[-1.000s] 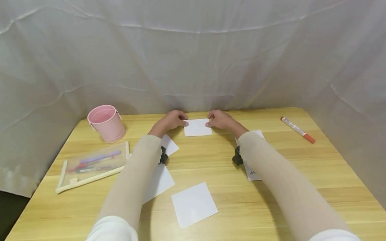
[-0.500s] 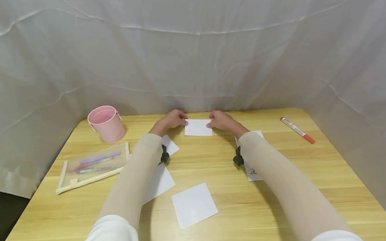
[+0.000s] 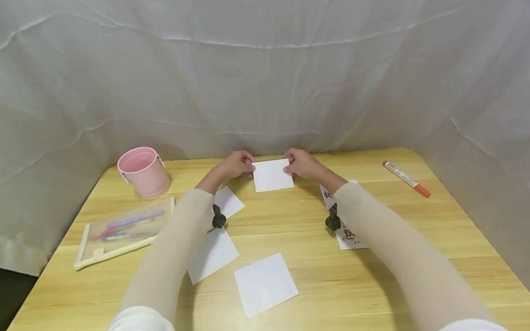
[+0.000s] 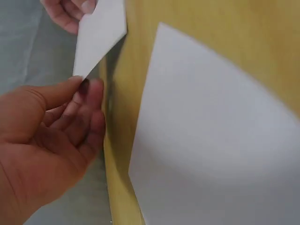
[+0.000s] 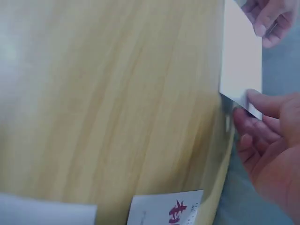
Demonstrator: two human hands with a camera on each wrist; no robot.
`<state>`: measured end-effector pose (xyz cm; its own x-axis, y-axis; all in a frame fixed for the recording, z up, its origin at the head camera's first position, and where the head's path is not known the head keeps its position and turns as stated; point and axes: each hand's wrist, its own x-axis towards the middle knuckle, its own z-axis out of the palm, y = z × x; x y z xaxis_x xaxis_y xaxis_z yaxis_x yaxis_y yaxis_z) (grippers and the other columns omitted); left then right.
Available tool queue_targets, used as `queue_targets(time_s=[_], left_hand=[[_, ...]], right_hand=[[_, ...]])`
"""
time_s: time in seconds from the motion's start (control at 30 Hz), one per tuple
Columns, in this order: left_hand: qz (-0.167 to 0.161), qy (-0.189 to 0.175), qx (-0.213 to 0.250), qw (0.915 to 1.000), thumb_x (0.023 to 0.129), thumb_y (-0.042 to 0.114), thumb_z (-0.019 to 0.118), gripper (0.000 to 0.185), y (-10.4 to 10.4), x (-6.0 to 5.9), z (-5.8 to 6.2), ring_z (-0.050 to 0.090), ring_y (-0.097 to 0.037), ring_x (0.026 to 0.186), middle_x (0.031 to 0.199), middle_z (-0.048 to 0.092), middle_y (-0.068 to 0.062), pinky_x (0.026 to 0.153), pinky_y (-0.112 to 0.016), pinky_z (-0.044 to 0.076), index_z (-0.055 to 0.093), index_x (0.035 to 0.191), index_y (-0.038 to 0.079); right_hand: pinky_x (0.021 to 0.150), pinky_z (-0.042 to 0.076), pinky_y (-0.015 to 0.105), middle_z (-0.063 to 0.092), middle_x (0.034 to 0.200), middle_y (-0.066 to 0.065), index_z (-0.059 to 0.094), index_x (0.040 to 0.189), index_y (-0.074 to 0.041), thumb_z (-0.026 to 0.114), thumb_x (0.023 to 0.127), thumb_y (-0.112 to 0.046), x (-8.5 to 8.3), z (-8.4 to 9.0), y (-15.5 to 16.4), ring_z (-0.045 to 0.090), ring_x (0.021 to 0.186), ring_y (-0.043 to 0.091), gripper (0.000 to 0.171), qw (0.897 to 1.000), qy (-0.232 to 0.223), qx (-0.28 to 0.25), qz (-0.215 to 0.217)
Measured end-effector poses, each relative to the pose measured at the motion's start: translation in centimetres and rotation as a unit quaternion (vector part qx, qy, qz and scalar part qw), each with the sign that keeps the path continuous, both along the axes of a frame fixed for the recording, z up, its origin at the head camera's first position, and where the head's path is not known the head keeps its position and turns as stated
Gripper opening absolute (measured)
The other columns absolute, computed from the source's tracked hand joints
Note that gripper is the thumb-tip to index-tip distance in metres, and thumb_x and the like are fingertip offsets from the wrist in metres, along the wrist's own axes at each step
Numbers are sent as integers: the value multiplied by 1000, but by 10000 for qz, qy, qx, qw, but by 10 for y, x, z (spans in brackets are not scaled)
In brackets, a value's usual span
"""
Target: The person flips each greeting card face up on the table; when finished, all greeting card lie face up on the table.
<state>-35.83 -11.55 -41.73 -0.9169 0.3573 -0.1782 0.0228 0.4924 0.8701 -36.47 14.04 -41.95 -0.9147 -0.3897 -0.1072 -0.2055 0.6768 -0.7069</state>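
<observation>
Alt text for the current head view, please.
A person's left hand and right hand pinch opposite sides of a blank white card near the far edge of a wood-grain table. More white cards lie nearer. A pink bucket and clear pencil pouch sit left; a red-and-white marker lies right.

A white card (image 3: 273, 175) is pinched at both sides.

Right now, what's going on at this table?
A person's left hand and right hand pinch opposite ends of a white card near the far edge of the table. More white cards lie closer in; printed cards lie rightward. A pink bucket and pen pouch are at left, a marker at right.
</observation>
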Motion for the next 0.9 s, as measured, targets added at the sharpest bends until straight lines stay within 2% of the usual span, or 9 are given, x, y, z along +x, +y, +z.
queue_targets(time_s=[0.1, 0.17, 0.23, 0.37, 0.53, 0.63, 0.7, 0.83, 0.9], left_hand=[[2, -131, 703, 9974, 100, 1, 55, 27, -1, 12, 7, 68, -36, 92, 94, 58, -12, 96, -49, 54, 51, 125, -10], [6, -182, 992, 9949, 100, 0, 53, 28, -3, 21, 12, 66, -37, 93, 95, 58, -11, 98, -55, 52, 50, 126, -10], [-12, -164, 1086, 9940, 101, 0, 53, 27, -6, 32, 17, 66, -38, 94, 97, 59, -12, 99, -57, 51, 50, 127, -8], [-110, -34, 1132, 9935, 100, 4, 58, 27, -8, 56, 26, 67, -38, 96, 101, 61, -13, 99, -57, 51, 53, 126, -3], [-378, 87, 1252, 9914, 99, 5, 60, 27, -2, 94, 33, 70, -34, 94, 106, 60, -14, 98, -58, 51, 56, 124, 0], [-565, 30, 1274, 9902, 98, 8, 62, 26, 2, 117, 32, 70, -30, 93, 107, 61, -13, 96, -57, 52, 58, 124, 2], [-654, -46, 1266, 9898, 99, 10, 63, 26, 2, 130, 31, 70, -33, 95, 107, 61, -12, 96, -55, 53, 58, 124, 4], [-655, -196, 1276, 9895, 98, 12, 65, 24, 1, 150, 29, 68, -38, 99, 107, 62, -11, 95, -51, 54, 61, 121, 8], [-671, -210, 1271, 9894, 98, 12, 65, 24, 0, 155, 27, 68, -38, 98, 106, 62, -11, 95, -50, 55, 61, 121, 8]], right_hand=[[75, 58, 41, 54, 99, 11, 56, 131, -1, 65, 97, -9, 6, 6, 3, 63, 78, 26, 35, 9976, 63, -684, -65], [77, 58, 47, 55, 97, 11, 58, 128, -2, 65, 97, -7, 14, 12, 5, 63, 79, 32, 32, 9948, 113, -1014, -9], [78, 56, 51, 57, 97, 11, 60, 126, -3, 66, 96, -7, 25, 20, 8, 63, 83, 39, 31, 9929, 139, -1181, 58], [67, 55, 40, 60, 100, 11, 60, 128, -7, 68, 96, -11, 54, 35, 17, 63, 88, 48, 33, 9923, 170, -1210, 184], [58, 51, 32, 62, 100, 12, 59, 131, -9, 69, 95, -10, 96, 48, 33, 63, 80, 44, 38, 9886, 218, -1453, 341], [56, 51, 31, 63, 92, 14, 60, 128, -10, 69, 94, -11, 122, 48, 44, 63, 75, 37, 35, 9865, 156, -1558, 486], [56, 50, 29, 64, 88, 15, 62, 125, -12, 69, 95, -14, 138, 46, 50, 62, 72, 30, 31, 9856, 85, -1578, 607], [58, 51, 31, 65, 84, 15, 65, 122, -14, 69, 96, -16, 159, 40, 58, 60, 70, 19, 26, 9812, 76, -1664, 975], [60, 52, 32, 65, 85, 12, 66, 122, -14, 69, 96, -16, 166, 38, 61, 61, 72, 19, 27, 9791, 137, -1666, 1163]])
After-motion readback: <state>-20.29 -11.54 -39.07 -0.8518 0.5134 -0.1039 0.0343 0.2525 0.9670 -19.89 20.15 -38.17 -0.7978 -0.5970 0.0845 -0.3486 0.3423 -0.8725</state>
